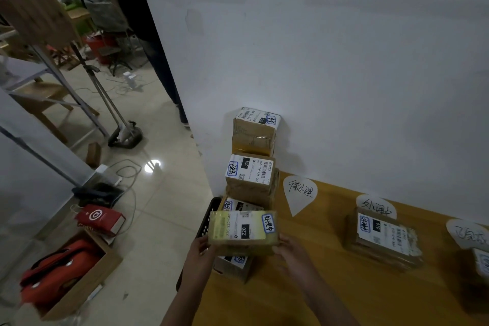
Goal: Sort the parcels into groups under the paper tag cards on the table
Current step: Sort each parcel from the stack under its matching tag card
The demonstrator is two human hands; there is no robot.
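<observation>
I hold a cardboard parcel [243, 230] with a yellow-taped top and a "220" label above the table's left end. My left hand [199, 251] grips its left side and my right hand [292, 255] its right side. Behind it stand stacked parcels: one labelled "150" [250, 176] and another [255, 127] against the wall. More parcels lie in a black basket [210, 217] under the held one. Three paper tag cards lie along the wall: left [299, 193], middle [375, 205], right [465, 235]. A parcel [383, 238] lies below the middle card, and another [481, 264] is at the right edge.
The wooden table [304, 299] runs along a white wall. On the floor to the left are an open carton with red items [66, 275], a red bag [100, 218], cables and a stand base [127, 137].
</observation>
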